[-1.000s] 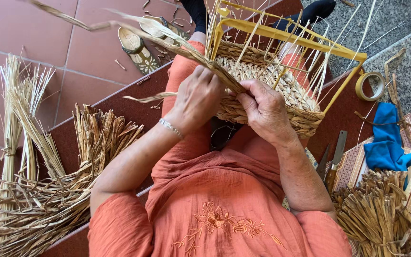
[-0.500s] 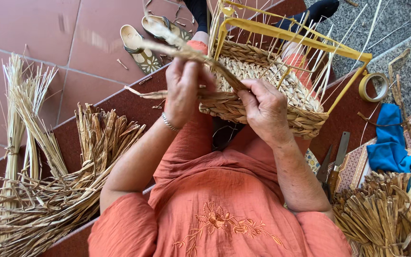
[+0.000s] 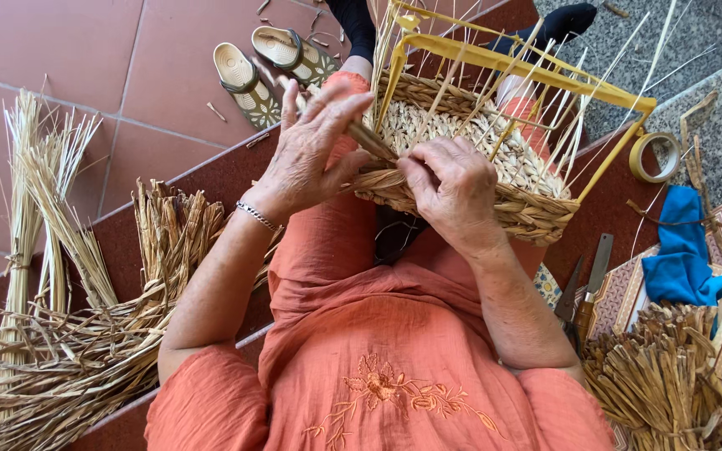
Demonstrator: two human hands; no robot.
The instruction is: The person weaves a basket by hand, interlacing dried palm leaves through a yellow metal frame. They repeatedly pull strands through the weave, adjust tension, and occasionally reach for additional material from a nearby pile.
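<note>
Nearest the camera, an orange embroidered garment (image 3: 378, 367) is seen, covering the lap and upper arms. At lower right, a bundle of cut dried stalks (image 3: 666, 388) is laid on a patterned mat (image 3: 628, 292), with scissors (image 3: 585, 294) just beside it and a blue cloth (image 3: 683, 250) a little beyond. At lower left, a loose heap of dried reed (image 3: 94, 342) is spread across the dark red step (image 3: 219, 179), and paler straight straw (image 3: 39, 200) is stood against it.

At mid-distance, a half-woven basket (image 3: 495, 179) is held over the knees, its woven base tilted toward the camera and its thin uprights fanned out (a yellow frame (image 3: 511, 63) is fitted inside them). The right hand (image 3: 453, 188) is pressed against the near rim, thumb and forefinger pinched together on a flat reed strand (image 3: 361, 134). The left hand (image 3: 311, 154), a silver bracelet (image 3: 258, 217) at its wrist, is held with fingers spread and lifted, the same strand passing under its palm; whether it is gripped there cannot be told.

Farther off, a roll of tape (image 3: 655, 157) is lying on the step to the right. A pair of sandals (image 3: 265, 67) is set on the terracotta floor tiles (image 3: 85, 58), and dark-socked feet (image 3: 568, 21) are visible at the top edge.
</note>
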